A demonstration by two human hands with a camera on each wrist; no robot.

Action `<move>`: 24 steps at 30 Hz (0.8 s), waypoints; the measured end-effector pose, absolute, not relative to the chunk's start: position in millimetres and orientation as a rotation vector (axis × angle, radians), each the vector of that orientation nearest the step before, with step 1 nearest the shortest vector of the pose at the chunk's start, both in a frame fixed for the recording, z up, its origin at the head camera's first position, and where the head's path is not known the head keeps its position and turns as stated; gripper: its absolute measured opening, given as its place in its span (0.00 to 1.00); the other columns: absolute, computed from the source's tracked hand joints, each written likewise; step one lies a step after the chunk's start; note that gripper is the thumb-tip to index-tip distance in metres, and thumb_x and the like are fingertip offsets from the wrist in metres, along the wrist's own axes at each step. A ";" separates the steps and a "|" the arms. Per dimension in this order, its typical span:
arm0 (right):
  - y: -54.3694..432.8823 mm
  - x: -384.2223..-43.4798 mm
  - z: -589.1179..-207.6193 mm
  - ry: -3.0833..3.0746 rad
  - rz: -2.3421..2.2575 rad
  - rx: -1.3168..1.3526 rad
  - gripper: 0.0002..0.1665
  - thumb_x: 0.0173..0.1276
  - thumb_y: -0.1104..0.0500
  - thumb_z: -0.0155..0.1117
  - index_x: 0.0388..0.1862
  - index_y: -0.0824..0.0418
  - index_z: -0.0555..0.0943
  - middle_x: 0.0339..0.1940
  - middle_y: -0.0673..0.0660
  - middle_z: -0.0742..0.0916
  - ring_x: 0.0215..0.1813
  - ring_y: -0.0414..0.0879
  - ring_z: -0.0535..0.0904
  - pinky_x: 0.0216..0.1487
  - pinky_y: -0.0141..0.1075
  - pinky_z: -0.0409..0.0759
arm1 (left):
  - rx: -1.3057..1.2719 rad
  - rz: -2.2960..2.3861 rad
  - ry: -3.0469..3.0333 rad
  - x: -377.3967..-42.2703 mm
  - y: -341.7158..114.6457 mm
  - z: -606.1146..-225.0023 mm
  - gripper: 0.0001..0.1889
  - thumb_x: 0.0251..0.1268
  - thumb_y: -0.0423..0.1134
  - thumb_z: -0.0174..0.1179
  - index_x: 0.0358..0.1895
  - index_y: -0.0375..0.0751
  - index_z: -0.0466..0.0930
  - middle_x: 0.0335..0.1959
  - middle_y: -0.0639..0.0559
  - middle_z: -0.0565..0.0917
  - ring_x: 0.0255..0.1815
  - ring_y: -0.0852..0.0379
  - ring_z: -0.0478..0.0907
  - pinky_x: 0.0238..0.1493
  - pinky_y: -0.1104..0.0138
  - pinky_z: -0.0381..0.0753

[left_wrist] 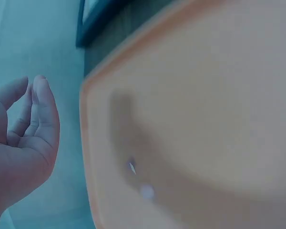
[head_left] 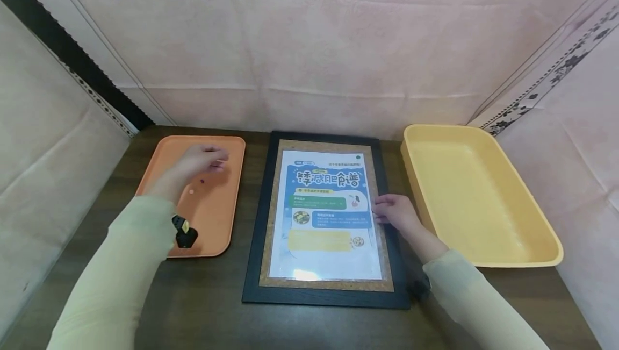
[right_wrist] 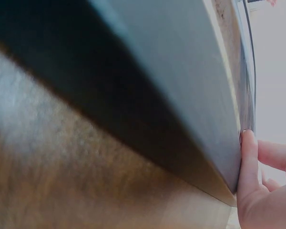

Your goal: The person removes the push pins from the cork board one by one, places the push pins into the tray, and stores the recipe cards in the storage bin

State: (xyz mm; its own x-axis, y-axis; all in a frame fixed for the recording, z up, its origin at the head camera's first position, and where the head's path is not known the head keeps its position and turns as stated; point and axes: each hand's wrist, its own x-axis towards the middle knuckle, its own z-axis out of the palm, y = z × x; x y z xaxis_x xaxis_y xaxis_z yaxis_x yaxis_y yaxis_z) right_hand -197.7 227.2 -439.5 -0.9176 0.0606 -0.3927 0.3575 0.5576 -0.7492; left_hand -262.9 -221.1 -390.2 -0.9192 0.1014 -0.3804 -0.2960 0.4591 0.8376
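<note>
My left hand [head_left: 200,159] hovers over the orange tray [head_left: 213,221], thumb and fingertips close together with a gap and nothing visible between them. On the tray lie a small dark purple piece [head_left: 202,181] and a small whitish piece [head_left: 191,191], too small to tell their kind. My right hand [head_left: 397,213] touches the right edge of a laminated sheet [head_left: 324,264] printed in blue and white. This sheet lies on a cork board [head_left: 271,242] in a dark frame [head_left: 324,297]. At the board's side, the right wrist view shows extended fingers [right_wrist: 249,164].
A deep yellow bin [head_left: 479,194] stands right of the board, close to my right forearm. All of these rest on a dark wooden table [head_left: 208,307]. Pale cloth walls [head_left: 309,43] close off the back and sides.
</note>
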 end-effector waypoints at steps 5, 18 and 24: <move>227.5 -197.8 -440.1 2.473 -1.296 0.330 0.23 0.67 0.55 0.59 0.58 0.65 0.75 0.51 0.65 0.83 0.40 0.46 0.85 0.45 0.35 0.83 | -0.145 1.491 2.320 -278.1 -185.6 -387.3 0.25 0.71 0.47 0.49 0.63 0.33 0.65 0.60 0.36 0.71 0.43 0.60 0.78 0.51 0.69 0.80; 227.8 -200.2 -440.7 2.471 -1.334 0.344 0.21 0.67 0.57 0.59 0.57 0.65 0.75 0.50 0.65 0.83 0.38 0.44 0.85 0.43 0.34 0.83 | -0.128 1.613 2.212 -311.1 -80.4 -386.9 0.18 0.69 0.42 0.52 0.58 0.38 0.73 0.56 0.42 0.77 0.48 0.53 0.78 0.51 0.68 0.80; 226.1 -201.1 -442.7 2.458 -1.399 0.336 0.21 0.66 0.61 0.59 0.55 0.70 0.75 0.47 0.68 0.83 0.34 0.43 0.84 0.38 0.34 0.84 | -0.113 1.661 2.124 -316.1 -48.8 -394.1 0.17 0.69 0.42 0.54 0.56 0.38 0.74 0.56 0.43 0.78 0.51 0.50 0.78 0.55 0.64 0.78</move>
State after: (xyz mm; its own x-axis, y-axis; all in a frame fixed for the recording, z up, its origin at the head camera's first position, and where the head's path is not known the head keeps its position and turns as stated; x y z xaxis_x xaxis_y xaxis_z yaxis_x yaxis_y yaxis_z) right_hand -201.1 226.1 -442.7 -0.9301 0.0572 -0.3629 0.3412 0.5008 -0.7955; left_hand -316.1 -48.8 -394.1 -0.9003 0.2010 -0.3862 -0.3262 0.2759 0.9041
